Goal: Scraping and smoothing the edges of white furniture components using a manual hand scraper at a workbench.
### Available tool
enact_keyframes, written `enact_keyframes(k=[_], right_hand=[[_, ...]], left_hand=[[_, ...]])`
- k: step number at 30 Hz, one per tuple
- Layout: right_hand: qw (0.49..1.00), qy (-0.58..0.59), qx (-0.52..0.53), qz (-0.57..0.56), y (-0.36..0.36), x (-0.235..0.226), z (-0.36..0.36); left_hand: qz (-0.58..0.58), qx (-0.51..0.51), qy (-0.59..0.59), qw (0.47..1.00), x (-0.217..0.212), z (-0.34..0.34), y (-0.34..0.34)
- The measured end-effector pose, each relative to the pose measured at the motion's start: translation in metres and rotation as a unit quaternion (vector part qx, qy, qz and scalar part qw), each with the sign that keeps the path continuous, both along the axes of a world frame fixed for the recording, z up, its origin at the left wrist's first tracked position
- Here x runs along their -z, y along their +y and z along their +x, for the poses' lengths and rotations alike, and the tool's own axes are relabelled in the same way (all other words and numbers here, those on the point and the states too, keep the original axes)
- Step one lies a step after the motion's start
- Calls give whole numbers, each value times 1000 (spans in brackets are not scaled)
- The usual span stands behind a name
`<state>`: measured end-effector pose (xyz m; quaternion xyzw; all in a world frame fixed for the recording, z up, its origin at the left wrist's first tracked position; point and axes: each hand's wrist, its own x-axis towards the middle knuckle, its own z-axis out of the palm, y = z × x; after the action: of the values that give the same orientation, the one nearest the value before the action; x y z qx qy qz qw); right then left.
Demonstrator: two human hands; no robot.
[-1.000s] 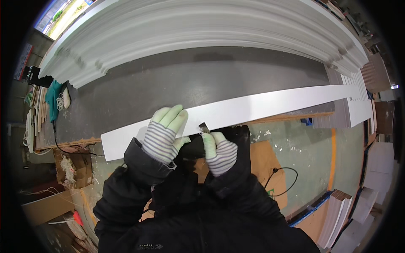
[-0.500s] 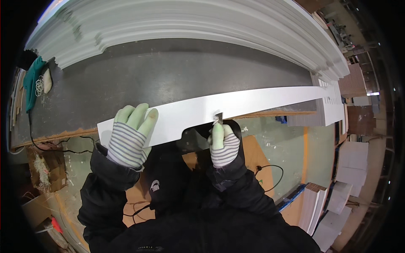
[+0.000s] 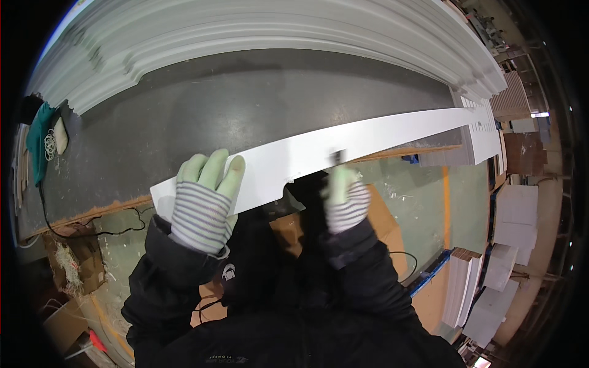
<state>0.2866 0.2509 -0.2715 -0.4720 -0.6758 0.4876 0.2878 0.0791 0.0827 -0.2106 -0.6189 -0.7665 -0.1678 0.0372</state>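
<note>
A long white panel (image 3: 319,144) lies slantwise along the table's near edge, with a notch cut into its near side. My left hand (image 3: 205,202), in a striped glove with pale green fingers, grips the panel's left end, fingers over its top face. My right hand (image 3: 347,199), gloved the same way and blurred by motion, is closed on a small dark blade-like tool (image 3: 337,157). The tool is at the panel's near edge, right of the notch. Small white shavings (image 3: 291,180) show beside the notch.
Stacked white panels (image 3: 257,27) line the far side of the dark table (image 3: 202,104). At left lie a teal corded tool (image 3: 40,144) and a coil of string (image 3: 50,147). A stack of white boards (image 3: 485,141) stands beyond the panel's right end. Cardboard (image 3: 383,214) lies below.
My right hand and the small tool have moved right along the panel's near edge, away from the notch. The panel and my left hand appear slightly farther right in view.
</note>
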Motion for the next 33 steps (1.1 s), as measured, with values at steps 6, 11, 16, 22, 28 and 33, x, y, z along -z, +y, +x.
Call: enact_keyframes(k=[6, 11, 16, 22, 28, 33], right_hand=[[972, -80, -209, -77, -25, -40, -14], [991, 5, -120, -61, 2, -24, -12], [949, -50, -306, -61, -1, -35, -15], [950, -9, -301, -79, 8, -32, -13], [945, -81, -306, -78, 23, -49, -17], [848, -167, -499, 62, 32, -44, -7]], left_hand=[[-25, -4, -28, 999, 3, 6, 7], [-46, -6, -3, 999, -4, 9, 7], [8, -1, 27, 1000, 4, 9, 11], [-20, -1, 16, 1000, -2, 14, 17], [-25, 4, 5, 1000, -1, 13, 20], [-11, 4, 23, 1000, 2, 16, 24]])
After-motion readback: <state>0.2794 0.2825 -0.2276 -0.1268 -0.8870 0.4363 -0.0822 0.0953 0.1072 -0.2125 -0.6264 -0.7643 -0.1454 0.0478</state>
